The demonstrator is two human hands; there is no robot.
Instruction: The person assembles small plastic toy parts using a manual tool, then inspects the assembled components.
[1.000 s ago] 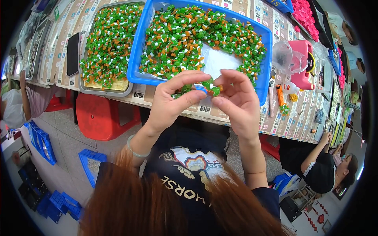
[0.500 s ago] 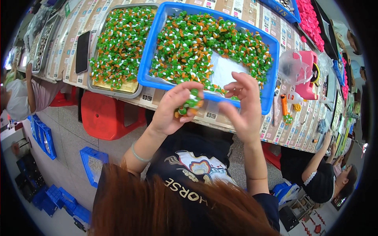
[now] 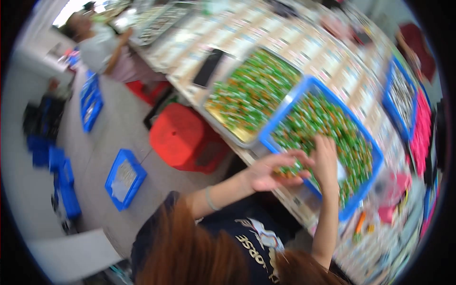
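Observation:
My left hand is cupped palm up in front of the blue tray, its fingers curled around a small handful of green, white and orange plastic pieces. Beside it, my right hand reaches over the near part of the blue tray, fingertips at the heap of the same pieces. Motion blurs those fingers, so whether they pinch anything is unclear. A pale bare patch of the tray's lining shows next to the right hand.
A metal tray heaped with similar pieces adjoins the blue tray. Past it lies a black phone. A red stool stands against the table, and a blue crate is on the floor. Another person sits at upper left.
The whole view has swung, so the trays now appear tilted and further right. My right hand has moved from open above the tray's near edge to the pieces. My left still holds its handful.

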